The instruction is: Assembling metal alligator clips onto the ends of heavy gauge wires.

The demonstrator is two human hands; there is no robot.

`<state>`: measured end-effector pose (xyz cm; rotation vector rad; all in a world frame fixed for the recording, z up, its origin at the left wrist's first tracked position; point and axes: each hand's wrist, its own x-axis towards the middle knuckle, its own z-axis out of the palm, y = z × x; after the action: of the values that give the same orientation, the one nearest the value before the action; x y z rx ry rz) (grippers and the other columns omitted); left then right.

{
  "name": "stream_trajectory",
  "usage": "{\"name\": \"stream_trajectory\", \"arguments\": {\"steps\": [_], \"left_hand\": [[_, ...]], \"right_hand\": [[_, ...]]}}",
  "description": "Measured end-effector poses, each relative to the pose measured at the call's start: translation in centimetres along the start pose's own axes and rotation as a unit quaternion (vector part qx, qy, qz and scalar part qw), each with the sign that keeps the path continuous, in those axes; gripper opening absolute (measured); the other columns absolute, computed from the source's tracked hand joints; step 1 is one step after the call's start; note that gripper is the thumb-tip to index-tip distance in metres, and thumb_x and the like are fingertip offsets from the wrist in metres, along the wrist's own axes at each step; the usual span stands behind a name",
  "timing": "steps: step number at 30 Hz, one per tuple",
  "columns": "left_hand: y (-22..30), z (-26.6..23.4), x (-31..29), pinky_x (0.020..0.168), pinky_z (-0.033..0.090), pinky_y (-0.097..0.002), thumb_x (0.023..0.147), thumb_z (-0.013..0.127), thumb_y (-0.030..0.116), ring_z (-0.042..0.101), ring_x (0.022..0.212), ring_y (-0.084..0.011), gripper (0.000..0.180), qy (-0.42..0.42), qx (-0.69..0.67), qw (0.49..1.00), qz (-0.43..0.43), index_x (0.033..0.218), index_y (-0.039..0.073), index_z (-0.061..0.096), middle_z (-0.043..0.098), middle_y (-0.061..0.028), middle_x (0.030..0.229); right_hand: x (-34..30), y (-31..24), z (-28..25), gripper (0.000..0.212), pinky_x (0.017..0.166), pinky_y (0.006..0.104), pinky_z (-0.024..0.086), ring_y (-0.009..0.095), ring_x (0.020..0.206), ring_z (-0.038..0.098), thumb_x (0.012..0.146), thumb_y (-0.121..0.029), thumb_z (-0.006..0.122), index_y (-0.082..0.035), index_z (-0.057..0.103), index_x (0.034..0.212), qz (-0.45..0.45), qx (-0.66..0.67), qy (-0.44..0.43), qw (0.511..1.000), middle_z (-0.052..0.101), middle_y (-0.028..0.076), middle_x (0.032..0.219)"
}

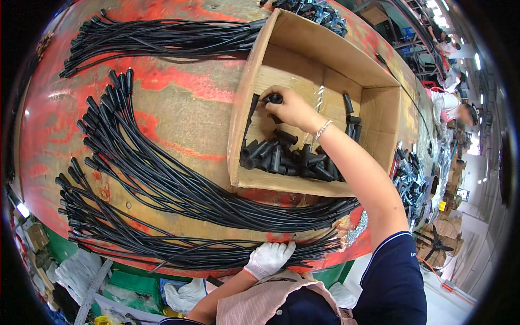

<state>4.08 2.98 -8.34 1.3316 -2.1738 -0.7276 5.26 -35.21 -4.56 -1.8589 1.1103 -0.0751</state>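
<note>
My right hand (295,111) is bare, with a bracelet at the wrist, and reaches into the open cardboard box (379,111). Its fingers pinch a black tubular sleeve (273,98) near the box's left wall. Several more black sleeves (276,157) lie piled loosely below it on the box floor. My left hand (271,257), in a white knit glove, is curled over the right part of the nearest bundle of black cables (179,247). Its fingers close on cables there, though its grip is partly hidden. Those cables have thick black ends pointing left.
Another cable bundle (179,187) curves below the box, and a third bundle (173,39) lies at the far left. Shiny metal parts (410,181) are heaped right of the box. The table (179,108) has worn red paint. Other people (452,105) are in the right background.
</note>
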Motion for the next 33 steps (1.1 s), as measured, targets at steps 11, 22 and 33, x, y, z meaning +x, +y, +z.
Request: {"name": "stream_trajectory", "arguments": {"steps": [11,22,33], "left_hand": [[0.3,0.1,0.0,0.053,0.049,-0.0312,0.078,0.056,0.018,0.058,0.061,-0.0162,0.037,-0.010,0.024,1.000,-0.013,0.113,0.008,0.061,0.057,-0.0004,0.074],[-0.1,-0.2,0.0,0.053,0.049,-0.0318,0.078,0.057,0.019,0.059,0.063,-0.0171,0.038,0.001,-0.003,1.000,-0.002,0.114,0.006,0.061,0.058,-0.0018,0.075],[0.4,0.8,-0.1,0.050,0.048,-0.0331,0.076,0.058,0.018,0.057,0.058,-0.0161,0.037,0.001,0.027,1.000,-0.010,0.112,0.009,0.061,0.055,-0.0007,0.070]], "right_hand": [[3.4,0.0,1.7,0.041,0.084,0.0377,0.053,0.033,0.092,0.068,0.070,-0.024,0.078,0.000,0.070,0.102,0.008,-0.129,0.081,0.988,0.069,0.023,0.094],[-2.0,0.1,-1.0,0.031,0.077,0.0272,0.051,0.014,0.075,0.064,0.082,-0.010,0.066,-0.005,0.069,0.112,0.077,0.246,-0.111,0.960,0.069,0.005,0.088],[0.4,2.4,5.6,0.046,0.074,0.0361,0.052,0.030,0.077,0.068,0.070,-0.046,0.078,-0.003,0.072,0.084,0.097,-0.014,0.006,0.995,0.070,0.020,0.082]]}}
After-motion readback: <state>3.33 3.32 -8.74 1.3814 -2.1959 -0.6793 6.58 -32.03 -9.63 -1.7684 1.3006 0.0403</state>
